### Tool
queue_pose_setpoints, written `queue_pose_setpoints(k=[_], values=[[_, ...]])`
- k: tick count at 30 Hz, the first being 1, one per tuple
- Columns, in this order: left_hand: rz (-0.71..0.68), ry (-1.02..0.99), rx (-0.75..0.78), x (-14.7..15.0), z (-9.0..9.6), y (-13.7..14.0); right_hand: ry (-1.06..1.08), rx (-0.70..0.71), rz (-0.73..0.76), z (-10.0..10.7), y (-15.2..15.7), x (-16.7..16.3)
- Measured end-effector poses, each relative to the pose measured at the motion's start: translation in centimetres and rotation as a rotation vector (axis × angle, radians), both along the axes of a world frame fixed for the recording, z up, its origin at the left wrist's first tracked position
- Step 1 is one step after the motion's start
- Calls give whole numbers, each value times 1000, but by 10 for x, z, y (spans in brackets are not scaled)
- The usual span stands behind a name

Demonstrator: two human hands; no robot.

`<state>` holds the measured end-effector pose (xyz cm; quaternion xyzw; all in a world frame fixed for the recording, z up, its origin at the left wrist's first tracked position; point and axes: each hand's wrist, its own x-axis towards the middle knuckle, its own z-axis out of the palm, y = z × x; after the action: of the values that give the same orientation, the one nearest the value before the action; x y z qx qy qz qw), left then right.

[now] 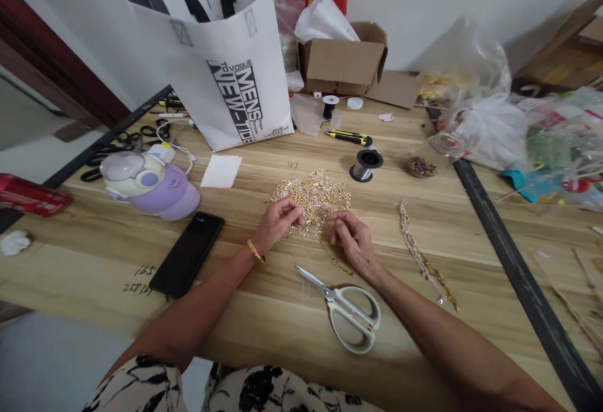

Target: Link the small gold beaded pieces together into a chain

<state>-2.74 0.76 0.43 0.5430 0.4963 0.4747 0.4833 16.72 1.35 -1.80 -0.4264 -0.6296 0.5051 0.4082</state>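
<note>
At the near left edge of the pile of gold and clear beaded chain (316, 187), the left hand (280, 222) has its fingers bent and its thumb and forefinger drawn close together. At the pile's near right edge, the right hand (352, 241) curls its fingers, with the forefinger and thumb pointing in toward the beads. Any strand between either set of tips is too fine to make out, so I cannot tell whether they are pinched tight or hold anything. A gold bangle (255, 250) circles the left wrist.

Just on the near side of the pile, a short gold chain (335, 262) trails beside the right hand. Nearer the person than that lie scissors (330, 293), tips pointing up and left. Right of the pile, silver and gold chains (415, 247) lie lengthwise together. Just beyond its far right edge stands a spool of silver wire (366, 166), and past that lies a yellow and black cutter (348, 137). Left of the pile are a phone (187, 255) and a purple cup (162, 191); beyond it, to the left, stands a white bag (235, 85).
</note>
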Motion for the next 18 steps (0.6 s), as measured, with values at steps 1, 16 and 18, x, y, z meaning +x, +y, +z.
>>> queue_pose_setpoints(k=[1, 16, 18], values=[[5, 1, 5, 0, -1, 0, -2, 5, -4, 1, 0, 0], [14, -31, -2, -2, -5, 2, 49, -23, 6, 0, 1, -1], [7, -39, -4, -1, -4, 1, 42, -17, 4, -1, 2, -1]])
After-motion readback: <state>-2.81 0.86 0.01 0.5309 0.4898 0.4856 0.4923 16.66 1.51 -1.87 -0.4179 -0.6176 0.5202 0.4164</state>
